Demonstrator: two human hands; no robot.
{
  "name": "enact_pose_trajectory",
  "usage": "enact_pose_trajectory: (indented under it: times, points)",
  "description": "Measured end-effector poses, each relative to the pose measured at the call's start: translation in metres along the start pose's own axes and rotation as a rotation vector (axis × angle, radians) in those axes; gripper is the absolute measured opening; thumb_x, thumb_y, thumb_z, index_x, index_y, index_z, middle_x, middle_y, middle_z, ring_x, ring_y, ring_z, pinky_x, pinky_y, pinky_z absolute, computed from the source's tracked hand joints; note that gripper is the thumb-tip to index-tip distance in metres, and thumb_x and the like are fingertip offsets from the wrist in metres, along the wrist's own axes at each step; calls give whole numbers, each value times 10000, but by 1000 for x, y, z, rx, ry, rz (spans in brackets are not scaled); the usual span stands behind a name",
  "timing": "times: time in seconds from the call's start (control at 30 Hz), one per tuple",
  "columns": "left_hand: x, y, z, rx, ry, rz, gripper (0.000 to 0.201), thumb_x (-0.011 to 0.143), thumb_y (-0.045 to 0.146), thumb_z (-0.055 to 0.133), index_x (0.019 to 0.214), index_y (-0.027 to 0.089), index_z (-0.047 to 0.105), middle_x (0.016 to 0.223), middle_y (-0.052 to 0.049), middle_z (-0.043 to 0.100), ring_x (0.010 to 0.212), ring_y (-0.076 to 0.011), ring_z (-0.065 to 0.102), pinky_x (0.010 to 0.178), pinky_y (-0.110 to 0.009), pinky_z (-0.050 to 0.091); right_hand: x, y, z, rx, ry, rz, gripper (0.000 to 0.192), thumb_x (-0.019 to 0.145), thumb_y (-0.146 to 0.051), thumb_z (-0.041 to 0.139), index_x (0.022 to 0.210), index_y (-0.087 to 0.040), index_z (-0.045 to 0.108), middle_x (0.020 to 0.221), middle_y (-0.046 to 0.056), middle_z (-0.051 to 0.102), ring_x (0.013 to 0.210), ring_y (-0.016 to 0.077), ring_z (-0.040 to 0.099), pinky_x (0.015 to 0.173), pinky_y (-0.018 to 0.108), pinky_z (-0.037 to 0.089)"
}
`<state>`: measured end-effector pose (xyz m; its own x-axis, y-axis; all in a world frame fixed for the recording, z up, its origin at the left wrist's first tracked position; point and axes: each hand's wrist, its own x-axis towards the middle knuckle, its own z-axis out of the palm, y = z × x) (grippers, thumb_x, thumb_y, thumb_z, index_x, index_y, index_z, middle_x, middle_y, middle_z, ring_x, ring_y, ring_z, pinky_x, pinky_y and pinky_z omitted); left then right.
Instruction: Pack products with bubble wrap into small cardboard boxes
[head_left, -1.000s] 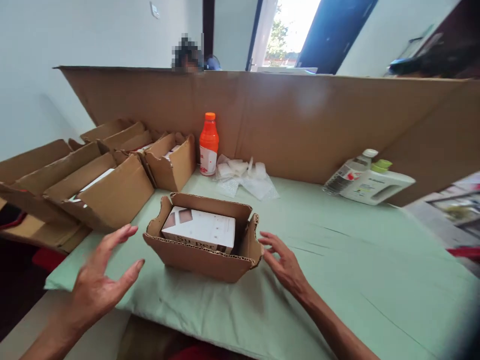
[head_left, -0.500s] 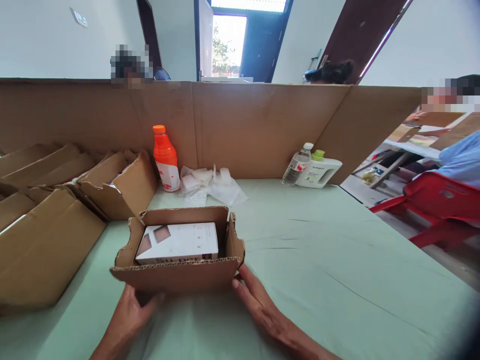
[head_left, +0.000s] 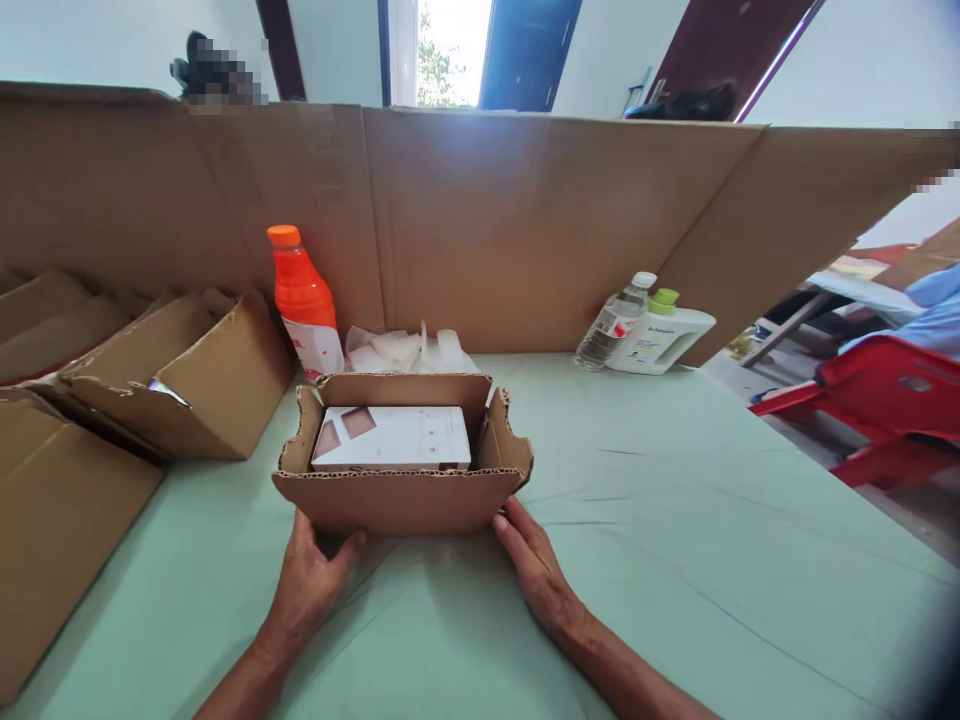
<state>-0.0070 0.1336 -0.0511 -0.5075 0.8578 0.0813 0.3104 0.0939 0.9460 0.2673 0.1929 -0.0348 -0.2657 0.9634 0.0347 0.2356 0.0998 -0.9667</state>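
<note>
Green cloth covers the table [head_left: 675, 520], with a tall cardboard partition [head_left: 525, 220] standing along its far edge. An open corrugated carton [head_left: 405, 495] sits near the front edge, centre-left, flaps up. Inside it lies a white product box [head_left: 394, 440], flat, filling most of the floor.

Left hand [head_left: 311, 580]: fingers loosely curled, thumb out toward the carton's near-left bottom corner, touching the front wall low down. Right hand [head_left: 536, 565]: fingers extended and together, tips at the near-right bottom corner. Neither hand grips; both rest on the cloth against the carton base. The carton lies directly ahead of both hands, between them.

Handling judgement: carton likely light, single-wall board, stiff along the walls but with torn, ragged flap edges that would bend if pinched. Best hold is at the two short sides low down, or under the base. Inner box probably slides if tilted.

Behind: orange bottle [head_left: 304, 300], crumpled plastic wrap [head_left: 409, 350], clear water bottle [head_left: 615, 325], white jug [head_left: 664, 340]. More open cartons [head_left: 187, 380] stand at left.
</note>
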Motion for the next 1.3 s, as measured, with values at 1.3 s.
enact_pose_trajectory:
  times: [1.3]
  points:
    - [-2, -19, 13, 149, 36, 116, 374, 819, 534, 621, 1018, 218, 597, 894, -70, 702, 823, -271, 675, 755, -384, 545, 263, -48, -49, -252, 482, 24, 79, 800, -214, 536, 804, -178, 607, 753, 16, 646, 915, 218, 651, 836, 326, 485]
